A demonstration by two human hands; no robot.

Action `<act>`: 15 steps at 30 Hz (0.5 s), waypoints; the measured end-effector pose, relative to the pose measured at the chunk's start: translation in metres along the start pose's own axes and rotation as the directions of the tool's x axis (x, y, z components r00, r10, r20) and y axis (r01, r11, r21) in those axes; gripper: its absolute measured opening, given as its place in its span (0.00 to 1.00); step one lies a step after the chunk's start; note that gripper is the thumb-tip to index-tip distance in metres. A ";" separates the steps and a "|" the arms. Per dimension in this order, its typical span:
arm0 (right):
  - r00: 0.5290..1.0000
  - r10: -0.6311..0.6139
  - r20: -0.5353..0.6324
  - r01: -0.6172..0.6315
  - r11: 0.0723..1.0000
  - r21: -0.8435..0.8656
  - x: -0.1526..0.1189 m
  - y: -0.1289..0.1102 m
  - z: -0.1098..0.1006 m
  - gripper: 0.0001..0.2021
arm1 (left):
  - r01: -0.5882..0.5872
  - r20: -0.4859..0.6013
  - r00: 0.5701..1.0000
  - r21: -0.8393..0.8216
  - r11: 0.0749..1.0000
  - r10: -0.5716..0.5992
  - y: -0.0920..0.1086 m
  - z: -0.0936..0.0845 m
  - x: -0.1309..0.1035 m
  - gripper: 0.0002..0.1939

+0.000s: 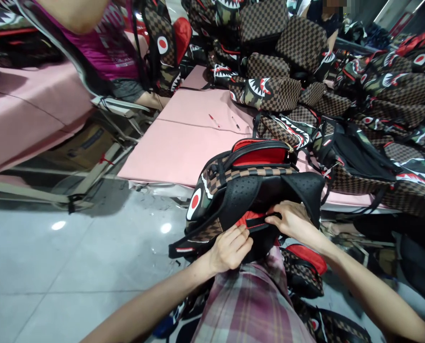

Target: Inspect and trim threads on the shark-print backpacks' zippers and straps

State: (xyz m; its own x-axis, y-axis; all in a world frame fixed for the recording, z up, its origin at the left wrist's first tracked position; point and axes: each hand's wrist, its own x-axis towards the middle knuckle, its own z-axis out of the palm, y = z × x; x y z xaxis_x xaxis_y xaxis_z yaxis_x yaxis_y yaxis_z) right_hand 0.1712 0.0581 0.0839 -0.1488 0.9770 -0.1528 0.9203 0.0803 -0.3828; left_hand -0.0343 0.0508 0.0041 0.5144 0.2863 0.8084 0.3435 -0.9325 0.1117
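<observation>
A brown checkered backpack with a red-and-white eye patch rests at the table's near edge against my body, its black padded back toward me. Its top compartment gapes, showing red lining. My left hand is closed on the red fabric and black edge at a pocket opening in the back panel. To its right, my right hand pinches the black edge of the same opening between thumb and fingers. A strip of red lining shows between the hands.
Many checkered shark-mouth backpacks are piled on the pink table and to the right. Two pens lie on it. A person in a magenta shirt sits at back left. More bags lie below me.
</observation>
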 end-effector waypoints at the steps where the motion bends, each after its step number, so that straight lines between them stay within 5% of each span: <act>1: 0.999 -0.018 -0.027 0.018 1.000 0.013 0.000 -0.001 0.001 0.06 | 0.001 0.000 1.000 -0.001 1.000 -0.001 -0.003 -0.001 0.002 0.07; 5: 0.976 -0.155 -0.152 0.184 0.962 0.201 -0.005 -0.004 -0.008 0.07 | 0.009 0.035 0.999 0.019 1.000 -0.010 -0.030 0.006 0.016 0.06; 8: 0.971 -0.147 -0.186 0.211 0.895 0.393 -0.020 0.004 -0.019 0.08 | 0.103 0.144 0.982 0.122 0.987 -0.121 -0.067 0.035 0.033 0.13; 10: 0.980 -0.059 -0.189 0.153 0.830 0.536 -0.028 0.024 -0.018 0.11 | 0.237 0.262 0.916 0.253 0.938 -0.302 -0.095 0.061 0.044 0.23; 11: 0.972 0.041 -0.231 0.110 0.790 0.603 -0.030 0.039 -0.014 0.15 | 0.307 0.335 0.850 0.314 0.899 -0.407 -0.107 0.072 0.048 0.26; 13: 0.869 0.348 -0.352 0.018 0.689 0.724 -0.028 0.076 0.002 0.20 | 0.407 0.468 0.682 0.394 0.824 -0.562 -0.125 0.084 0.050 0.26; 15: 0.628 0.672 -0.392 -0.033 0.526 0.850 -0.021 0.114 0.024 0.22 | 0.440 0.552 0.584 0.400 0.804 -0.594 -0.127 0.079 0.039 0.22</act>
State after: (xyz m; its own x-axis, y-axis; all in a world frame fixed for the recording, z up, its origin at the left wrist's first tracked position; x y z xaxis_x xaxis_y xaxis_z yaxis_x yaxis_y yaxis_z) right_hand 0.2702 0.0416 0.0215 0.6666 0.7454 0.0037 0.1816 -0.1577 -0.9706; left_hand 0.0043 0.1974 -0.0247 0.5304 0.8433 0.0868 0.8167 -0.5358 0.2143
